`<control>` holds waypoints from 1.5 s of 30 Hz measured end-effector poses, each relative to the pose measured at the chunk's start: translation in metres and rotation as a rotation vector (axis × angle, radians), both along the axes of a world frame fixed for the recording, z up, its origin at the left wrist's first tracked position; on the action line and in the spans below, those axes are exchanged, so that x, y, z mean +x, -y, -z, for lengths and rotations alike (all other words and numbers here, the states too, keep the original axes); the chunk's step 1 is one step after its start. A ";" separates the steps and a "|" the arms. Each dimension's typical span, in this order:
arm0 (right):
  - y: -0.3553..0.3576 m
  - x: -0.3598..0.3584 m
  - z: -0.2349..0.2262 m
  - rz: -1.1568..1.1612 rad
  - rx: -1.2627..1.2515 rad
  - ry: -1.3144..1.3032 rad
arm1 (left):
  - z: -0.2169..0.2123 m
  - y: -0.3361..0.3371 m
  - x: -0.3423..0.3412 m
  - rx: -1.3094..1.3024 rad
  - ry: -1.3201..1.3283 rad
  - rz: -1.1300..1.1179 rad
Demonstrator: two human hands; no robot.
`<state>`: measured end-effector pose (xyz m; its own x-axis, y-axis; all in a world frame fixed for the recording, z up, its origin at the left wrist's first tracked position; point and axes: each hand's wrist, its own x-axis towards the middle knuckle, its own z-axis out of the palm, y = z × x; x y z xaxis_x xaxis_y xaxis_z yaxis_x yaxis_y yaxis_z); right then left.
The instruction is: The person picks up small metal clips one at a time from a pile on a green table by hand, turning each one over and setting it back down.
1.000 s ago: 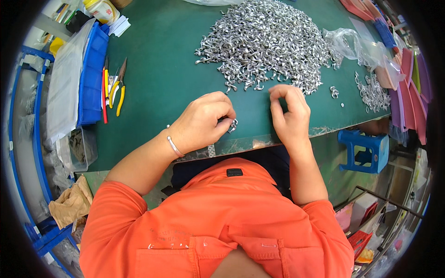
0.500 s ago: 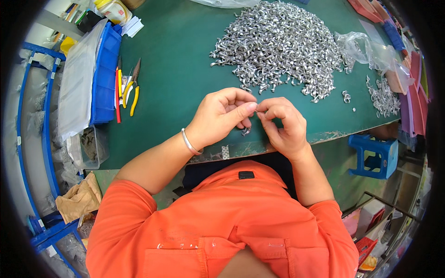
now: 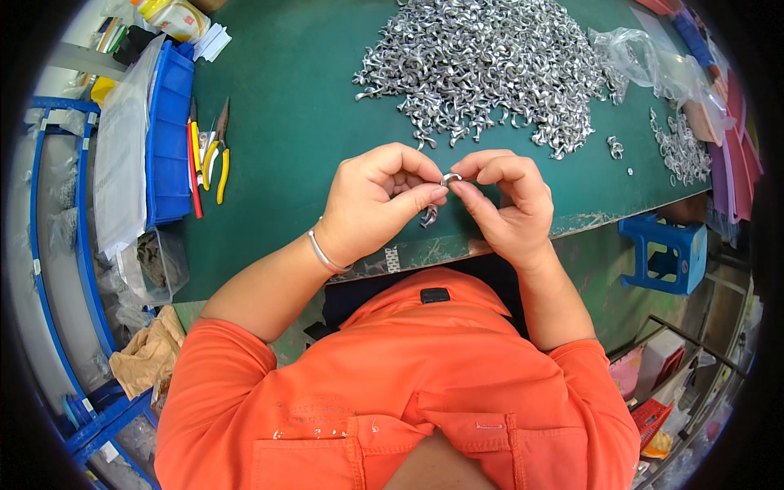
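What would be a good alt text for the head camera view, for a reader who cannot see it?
Both hands, left hand and right hand, pinch one small silver metal piece together above a green table. A large pile of similar metal pieces lies behind, and pliers beside a blue bin at left.

Table top (image 3: 302, 139): dark green, plain. Pile of metal parts (image 3: 490, 65) at 12 o'clock: silver. Bin (image 3: 167, 139) at 9 o'clock: blue. Pliers (image 3: 219, 151): yellow grips. Stool (image 3: 663, 253) at 3 o'clock: blue. Shirt (image 3: 392, 392): orange, plain. Bracelet (image 3: 324, 255): silver.
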<state>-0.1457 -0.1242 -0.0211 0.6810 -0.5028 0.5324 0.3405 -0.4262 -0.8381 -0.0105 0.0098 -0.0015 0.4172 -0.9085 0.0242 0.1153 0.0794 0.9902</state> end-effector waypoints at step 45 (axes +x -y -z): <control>0.009 0.016 -0.004 0.038 -0.193 -0.023 | -0.004 0.005 0.008 0.211 -0.220 -0.025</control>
